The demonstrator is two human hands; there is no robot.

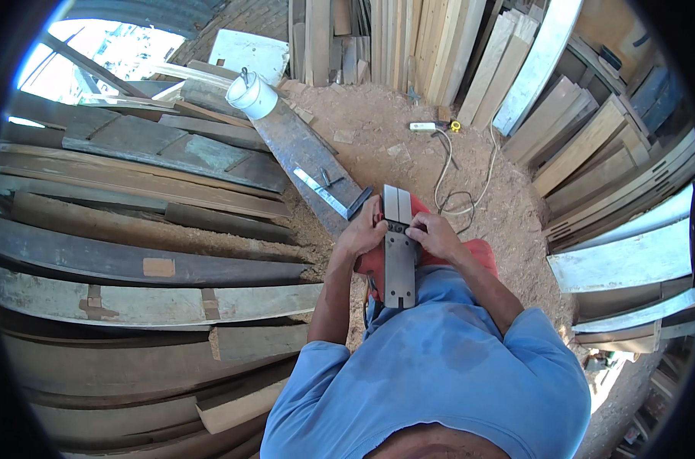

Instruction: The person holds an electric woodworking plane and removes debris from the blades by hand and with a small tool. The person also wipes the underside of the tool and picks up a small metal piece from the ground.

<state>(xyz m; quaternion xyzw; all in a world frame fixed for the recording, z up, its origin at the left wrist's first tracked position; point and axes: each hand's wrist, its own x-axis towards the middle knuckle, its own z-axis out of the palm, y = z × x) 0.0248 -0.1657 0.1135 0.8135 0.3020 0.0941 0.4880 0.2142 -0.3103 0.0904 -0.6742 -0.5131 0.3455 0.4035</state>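
Observation:
An electric hand planer (399,268) with a red body lies upside down on my lap, its metal sole facing up. My left hand (362,232) is closed on the planer's left side, the thumb beside the dark cutter drum (395,227). At the drum's right end, the fingers of my right hand (436,236) are bent and pressed together against the planer. Whether they pinch some small part there cannot be made out. Past my left hand, a try square (322,191) with a pale blade and dark stock lies on a long board (282,138), with a small dark tool (330,179) beside it.
A white bucket (252,95) stands at the board's far end. Stacked planks (133,260) fill the left, and more boards lean (431,46) at the back and right. A pale power strip (424,127), a yellow tape measure (455,126) and a looping cord (489,164) lie on the sawdust-covered ground.

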